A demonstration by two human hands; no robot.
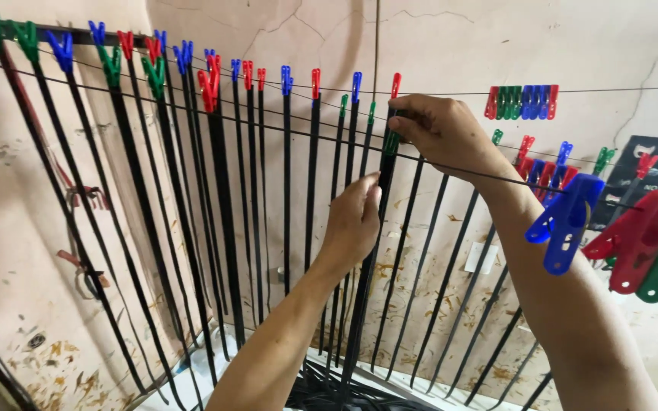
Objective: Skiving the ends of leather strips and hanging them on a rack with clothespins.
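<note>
Strips everywhere, lol. From the head camera I'm looking at the wire line [451,169] running across in front of the cracked wall [458,38], and I'll use that line as my reference for everything.

My right hand [443,129] is sitting right on the line, fingers pinched around a green clothespin [392,141] at the top of the black strip [375,228] I'm working on. So that hand is clenched on the peg, as far as I can tell. My left hand [353,221] is just below the line, curled around the same strip and steadying it, grasping rather than loose.

Progress-wise, I'm judging this as well past halfway. To the left of my hands along the line, a long row of hanging strips [215,213] is already pegged up with red, blue and green pegs [209,84]. The current strip looks like it's being clipped on right now, not yet finished.

What's left: below the line, near the bottom of the view, a loose pile of black strips [329,392] is lying there waiting. To the right along the line, spare pegs [521,102] are bunched together, plus a big blue peg [565,221] and a red peg [634,236] close to the camera, none holding anything that I can see.
</note>
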